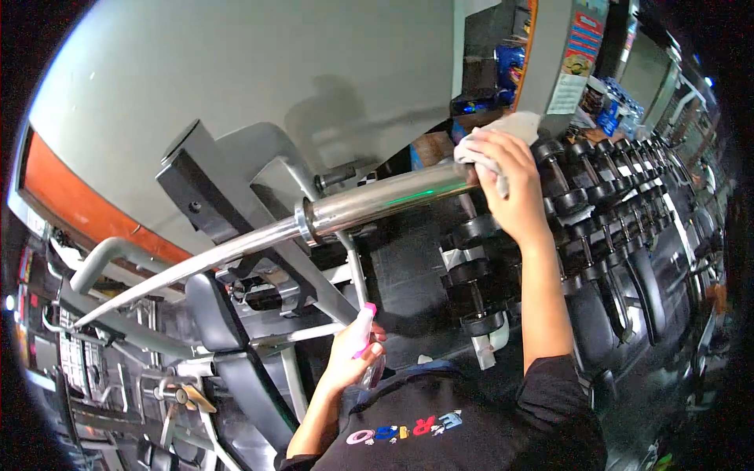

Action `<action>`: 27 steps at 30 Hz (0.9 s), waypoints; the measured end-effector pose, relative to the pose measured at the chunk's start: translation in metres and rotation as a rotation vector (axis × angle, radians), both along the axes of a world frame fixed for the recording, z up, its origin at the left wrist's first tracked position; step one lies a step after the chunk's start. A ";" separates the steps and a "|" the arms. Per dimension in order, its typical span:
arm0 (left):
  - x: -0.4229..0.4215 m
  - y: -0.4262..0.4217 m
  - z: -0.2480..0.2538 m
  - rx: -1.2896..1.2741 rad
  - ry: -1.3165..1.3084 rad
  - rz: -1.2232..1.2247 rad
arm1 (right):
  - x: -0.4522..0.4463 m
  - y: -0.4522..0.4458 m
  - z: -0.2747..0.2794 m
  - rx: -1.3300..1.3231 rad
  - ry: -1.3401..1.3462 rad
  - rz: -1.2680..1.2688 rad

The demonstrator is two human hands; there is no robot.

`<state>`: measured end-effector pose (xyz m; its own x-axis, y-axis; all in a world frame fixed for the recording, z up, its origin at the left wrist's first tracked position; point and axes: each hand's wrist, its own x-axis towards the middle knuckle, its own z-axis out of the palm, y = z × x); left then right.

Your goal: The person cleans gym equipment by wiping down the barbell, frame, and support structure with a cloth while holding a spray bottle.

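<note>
A chrome barbell [385, 195] rests on a grey rack [216, 196], its thick sleeve end pointing up and to the right. Against the tip of that sleeve, my right hand [512, 177] presses a white cloth [518, 125], fingers closed round it. Lower down, near my chest, my left hand [344, 359] is wrapped around a small clear spray bottle [374, 372] with a pink spray head. The bottle is upright, slightly tilted, and partly hidden by my fingers.
Racks of black dumbbells [585, 169] run along the right. A padded black bench [224, 314] stands below the bar at left. Behind the rack is a grey wall [259, 63] with an orange strip [94, 212]. Water bottles [616, 114] are at the back right.
</note>
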<state>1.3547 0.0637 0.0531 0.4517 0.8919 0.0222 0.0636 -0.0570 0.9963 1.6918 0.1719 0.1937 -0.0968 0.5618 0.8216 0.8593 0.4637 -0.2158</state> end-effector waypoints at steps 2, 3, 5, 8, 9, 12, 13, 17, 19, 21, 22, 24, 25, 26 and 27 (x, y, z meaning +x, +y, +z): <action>0.003 -0.001 0.003 0.016 -0.011 0.056 | -0.021 -0.005 -0.003 -0.014 -0.041 -0.169; 0.002 -0.001 0.003 0.022 -0.013 0.072 | -0.027 -0.003 -0.010 0.002 -0.032 -0.232; 0.001 -0.006 0.002 0.003 -0.057 0.161 | -0.039 0.000 -0.017 0.051 -0.071 -0.221; -0.009 -0.009 0.003 0.001 -0.052 0.228 | -0.083 -0.003 -0.018 -0.031 -0.146 -0.086; -0.011 -0.009 0.004 0.012 -0.029 0.227 | -0.102 -0.006 -0.012 -0.045 -0.160 -0.004; -0.014 -0.009 0.014 0.017 -0.104 0.266 | -0.158 -0.006 -0.015 -0.029 -0.143 0.171; -0.015 -0.008 0.016 0.017 -0.120 0.277 | -0.167 -0.005 -0.017 0.003 -0.138 0.166; -0.025 -0.010 0.019 0.019 -0.221 0.300 | -0.147 -0.003 -0.023 0.073 -0.213 0.153; -0.043 -0.012 0.017 0.026 -0.222 0.278 | -0.121 -0.005 -0.023 0.102 -0.242 0.086; -0.065 -0.015 0.011 0.060 -0.212 0.292 | -0.101 -0.010 -0.021 0.116 -0.124 0.021; -0.078 -0.017 0.008 0.067 -0.219 0.298 | -0.096 -0.013 -0.020 0.113 -0.026 -0.011; -0.108 -0.020 0.005 0.102 -0.170 0.304 | -0.095 -0.019 -0.027 0.074 0.322 0.001; -0.119 -0.020 0.016 0.118 -0.134 0.283 | -0.102 -0.019 -0.038 0.103 0.605 0.029; -0.128 -0.022 0.019 0.124 -0.143 0.282 | -0.109 -0.018 -0.046 0.134 0.889 0.059; -0.137 -0.023 0.021 0.130 -0.157 0.309 | -0.125 -0.018 -0.043 0.217 1.257 0.248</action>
<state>1.2172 0.0408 0.0742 0.1431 0.9710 0.1916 -0.0560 -0.1854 0.9811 1.5672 0.1538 0.1512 0.7203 0.4847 0.4962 0.0112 0.7072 -0.7069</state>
